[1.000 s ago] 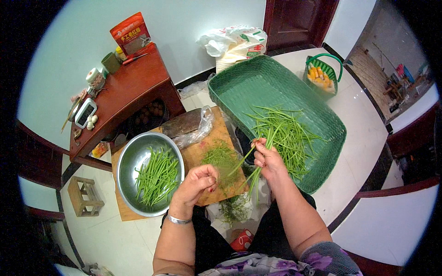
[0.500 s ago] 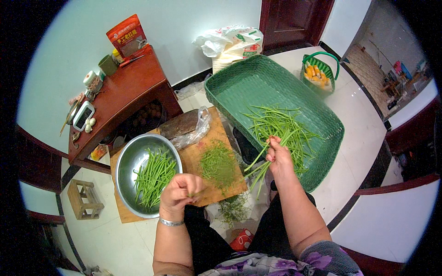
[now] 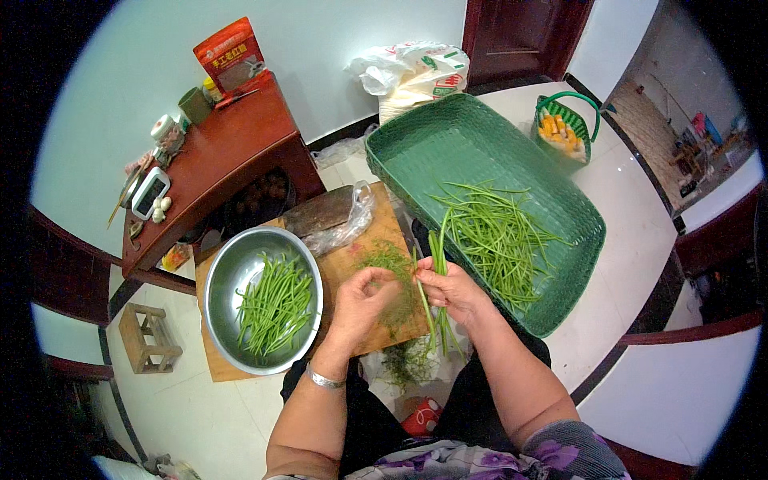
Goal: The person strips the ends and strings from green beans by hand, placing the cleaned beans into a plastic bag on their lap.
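My right hand (image 3: pixel 454 292) is closed around a small bunch of long, thin green stalks (image 3: pixel 436 260), held upright over the wooden board's right edge. Beside it, my left hand (image 3: pixel 362 304) has its fingers pinched together; blur hides what is between them, if anything. Left of that hand stands a steel bowl (image 3: pixel 212 320) with short green stalk pieces (image 3: pixel 276 308) in it. More long green stalks (image 3: pixel 500 248) lie in a loose heap in the green woven tray (image 3: pixel 424 148). Fine green trimmings (image 3: pixel 388 260) are scattered on the board (image 3: pixel 340 262), partly behind my hands.
More trimmings (image 3: pixel 408 364) lie on the floor between my knees. A dark slab (image 3: pixel 318 210) and a clear plastic bag (image 3: pixel 352 228) rest on the board. Around it are a red-brown table (image 3: pixel 212 144), a small wooden stool (image 3: pixel 148 340) and a green basket (image 3: pixel 564 132) with yellow-orange things.
My right hand has moved left, out from over the tray, with the bunch of stalks. My left hand has moved right from the bowl's edge toward it. The view has shifted slightly.
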`<state>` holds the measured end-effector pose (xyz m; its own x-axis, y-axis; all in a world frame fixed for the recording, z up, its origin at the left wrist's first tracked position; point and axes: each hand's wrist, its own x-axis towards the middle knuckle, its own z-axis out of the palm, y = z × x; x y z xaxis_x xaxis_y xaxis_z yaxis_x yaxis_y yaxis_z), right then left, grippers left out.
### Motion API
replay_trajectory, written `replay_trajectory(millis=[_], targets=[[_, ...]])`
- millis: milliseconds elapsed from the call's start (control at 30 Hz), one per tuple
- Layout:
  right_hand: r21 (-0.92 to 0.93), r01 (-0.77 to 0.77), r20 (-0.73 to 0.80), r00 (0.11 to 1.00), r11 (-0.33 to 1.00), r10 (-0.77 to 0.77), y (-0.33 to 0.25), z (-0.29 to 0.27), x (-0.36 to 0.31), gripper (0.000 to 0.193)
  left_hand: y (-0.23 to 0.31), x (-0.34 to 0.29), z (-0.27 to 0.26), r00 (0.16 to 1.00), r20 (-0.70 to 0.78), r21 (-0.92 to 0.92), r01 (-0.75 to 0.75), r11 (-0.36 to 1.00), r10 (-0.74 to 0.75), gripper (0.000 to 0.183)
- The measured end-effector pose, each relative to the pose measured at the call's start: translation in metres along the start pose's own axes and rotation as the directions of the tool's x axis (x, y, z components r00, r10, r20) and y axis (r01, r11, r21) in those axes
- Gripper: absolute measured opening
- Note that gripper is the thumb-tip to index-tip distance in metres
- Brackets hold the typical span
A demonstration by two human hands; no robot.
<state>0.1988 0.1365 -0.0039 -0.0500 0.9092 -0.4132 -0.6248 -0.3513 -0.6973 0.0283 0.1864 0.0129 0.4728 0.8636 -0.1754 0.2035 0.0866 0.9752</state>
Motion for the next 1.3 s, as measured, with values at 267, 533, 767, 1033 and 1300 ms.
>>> replay_trajectory(millis=[267,533,767,1033,1300], targets=[[-0.060,-0.014,0.020,1.000,0.998,0.015,0.008,0.003,0.001,0.016,0.003,0.000,0.016,0.996,-0.077,0.107,-0.026,0.994,0.034,0.010],[0.060,-0.033,-0.035,0.999,0.998,0.035,0.002,0.002,0.000,0.010,0.011,-0.002,0.011,1.000,0.007,-0.065,0.013,0.998,-0.013,0.007],[0.148,0.085,-0.089,0.993,0.985,-0.072,-0.003,-0.015,0.005,0.009,0.013,-0.006,-0.005,0.995,0.099,-0.162,0.011,0.987,0.005,0.003],[0.229,0.241,-0.299,0.940,0.943,-0.167,-0.010,-0.039,0.008,0.007,0.019,-0.025,-0.024,0.977,0.145,-0.455,-0.076,0.887,0.158,0.010],[0.228,0.365,-0.479,0.849,0.903,-0.222,-0.010,-0.057,0.013,0.004,0.026,-0.032,-0.041,0.920,0.152,-0.736,-0.139,0.662,0.362,0.020]])
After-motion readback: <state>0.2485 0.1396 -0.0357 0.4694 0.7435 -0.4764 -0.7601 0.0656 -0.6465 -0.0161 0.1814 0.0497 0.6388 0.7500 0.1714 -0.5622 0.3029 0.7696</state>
